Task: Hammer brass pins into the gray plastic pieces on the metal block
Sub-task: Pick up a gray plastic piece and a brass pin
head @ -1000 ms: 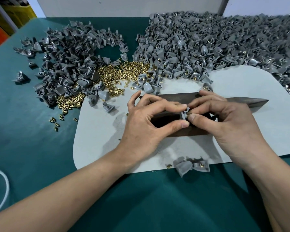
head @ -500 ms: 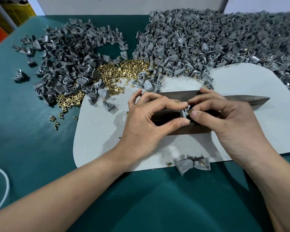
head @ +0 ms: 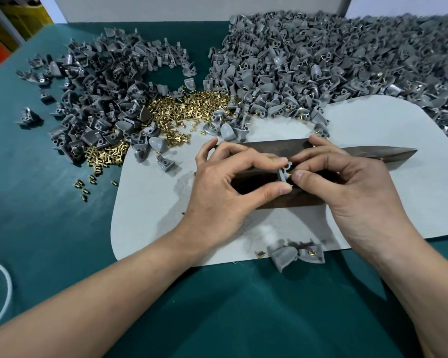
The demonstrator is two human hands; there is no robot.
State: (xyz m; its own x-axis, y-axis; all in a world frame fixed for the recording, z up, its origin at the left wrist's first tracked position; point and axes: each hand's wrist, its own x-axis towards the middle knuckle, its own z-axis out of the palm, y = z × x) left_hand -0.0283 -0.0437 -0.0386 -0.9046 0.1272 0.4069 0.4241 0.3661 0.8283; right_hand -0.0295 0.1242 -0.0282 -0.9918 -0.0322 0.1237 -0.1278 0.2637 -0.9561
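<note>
**State.** Left hand (head: 225, 187) pinches one gray piece (head: 282, 174) between thumb and forefinger, over the middle of the block (head: 269, 146). Cannot tell whether the piece rests on the block or hangs just above it. Right hand (head: 347, 187) pinches a pin (head: 289, 174) against the piece's right side, other fingers curled. The block lies across the middle of the mat (head: 150, 215), pointed end toward the mat's right edge.

**Risks (judgement).**
- The pin is tiny and held by fingertips only. A slip would likely drop it on the block or mat, to be lost among loose pins.
- If the pin starts crooked in its hole, a blow would probably bend it or split the plastic.
- Both hands are occupied and no hammer is in view. Freeing the right hand to fetch one may let an unseated pin fall out.
- Fingertips sit at the strike point, so a blow before they clear would catch a finger.
- The pin heap (head: 186, 104), left heap (head: 101, 99) and right heap (head: 321, 60) crowd the mat's far edge, so pinned and unpinned pieces could mix.

**Hidden or unclear.**
- How deep the pin sits, since fingers cover the hole.
- The block's middle and near face, which are under both hands.
- The right heap blurs and runs off the right edge of the view.
- Two pieces (head: 285, 257) lie at the mat's near edge, one showing brass. Cannot tell whether they are finished.
- A white cord (head: 5, 280) at the desk's left edge is cut off.
</note>
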